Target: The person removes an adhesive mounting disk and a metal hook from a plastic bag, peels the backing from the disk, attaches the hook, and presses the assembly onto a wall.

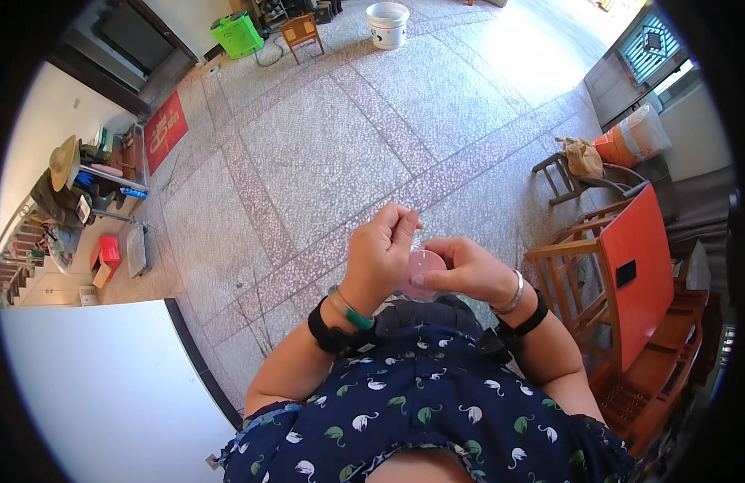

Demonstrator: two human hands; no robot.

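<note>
Fingers of your right hand (461, 270) wrap a small pink cup (421, 270) at chest height, while your left hand (380, 245), at its ten o'clock, pinches the clear film seal (416, 238), seemingly only partly peeled.

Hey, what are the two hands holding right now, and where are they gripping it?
The right hand grips a small pink round container by its side. The left hand pinches something at its top; what exactly is too small to tell.

Two hands (left (380, 245), right (461, 270)), one pink cup (421, 270), one white bucket (387, 24).
</note>
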